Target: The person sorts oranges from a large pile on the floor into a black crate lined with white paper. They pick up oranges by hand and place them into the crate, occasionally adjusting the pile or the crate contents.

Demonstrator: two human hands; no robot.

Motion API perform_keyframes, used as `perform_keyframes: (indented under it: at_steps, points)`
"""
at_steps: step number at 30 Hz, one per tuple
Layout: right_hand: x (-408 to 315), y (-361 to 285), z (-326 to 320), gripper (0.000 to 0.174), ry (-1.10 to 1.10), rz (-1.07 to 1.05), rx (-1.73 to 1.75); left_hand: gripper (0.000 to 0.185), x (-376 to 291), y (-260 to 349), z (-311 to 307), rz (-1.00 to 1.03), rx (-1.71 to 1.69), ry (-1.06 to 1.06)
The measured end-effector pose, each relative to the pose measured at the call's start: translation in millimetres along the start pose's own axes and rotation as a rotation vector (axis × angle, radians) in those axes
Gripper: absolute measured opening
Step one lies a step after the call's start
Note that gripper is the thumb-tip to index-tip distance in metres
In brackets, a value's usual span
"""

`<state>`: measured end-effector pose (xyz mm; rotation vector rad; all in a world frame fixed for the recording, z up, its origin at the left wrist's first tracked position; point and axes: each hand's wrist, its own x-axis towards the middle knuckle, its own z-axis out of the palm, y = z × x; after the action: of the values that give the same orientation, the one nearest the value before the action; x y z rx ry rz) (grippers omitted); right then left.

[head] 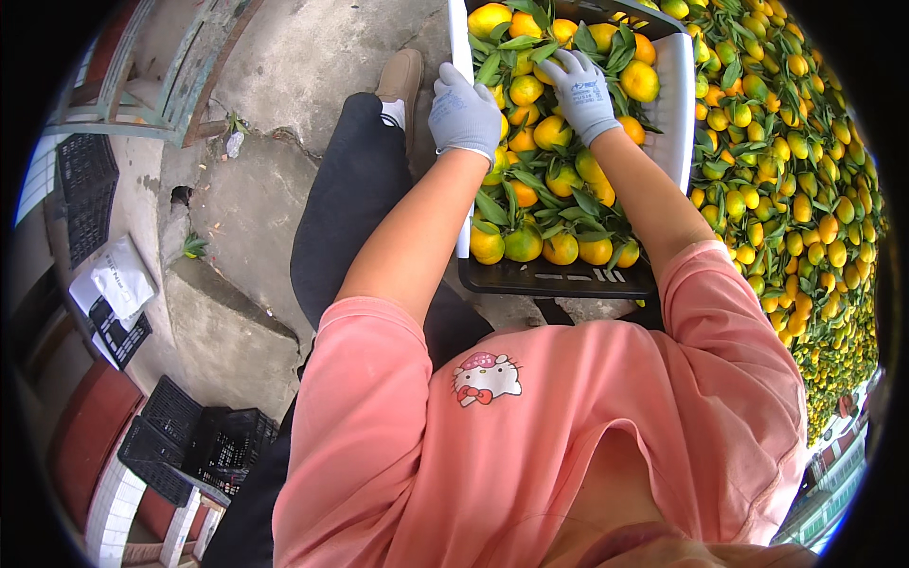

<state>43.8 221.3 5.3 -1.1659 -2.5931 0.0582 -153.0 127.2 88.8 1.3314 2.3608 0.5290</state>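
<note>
Before me stands a black plastic crate (554,285) with white lining along its sides, holding rows of yellow-orange citrus fruits (525,91) with green leaves. My left hand (463,117), in a grey work glove, rests at the white liner (461,50) on the crate's left side; its fingertips are partly hidden. My right hand (582,96), gloved alike, reaches down among the fruits in the upper middle of the crate, fingers spread over a fruit and leaves. Whether it grips that fruit cannot be told. Right of it, the white liner (671,106) shows between the fruits and the crate's side.
A large heap of leafy citrus fruits (788,177) lies along the right. Black crates (195,447) stand at the lower left, near a white plastic bag (122,278). A worn wooden frame (170,78) is at the upper left. The concrete floor (248,192) is cracked.
</note>
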Motion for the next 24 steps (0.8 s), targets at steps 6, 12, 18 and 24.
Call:
perform_keyframes:
  at_steps: [6,12,18,24]
  points:
    - [4,-1,13,0.053,-0.006,0.101,0.104,0.044,0,1,-2,-0.003,0.006,-0.003]
    - [-13,4,38,0.059,0.250,0.221,0.215,0.044,1,-1,2,-0.014,-0.070,0.019]
    - [7,-19,22,0.063,0.129,0.323,0.169,0.047,0,-3,1,0.012,-0.040,0.012]
    - [-44,84,-114,0.044,0.193,0.030,0.452,0.057,5,-8,4,0.034,-0.003,-0.024]
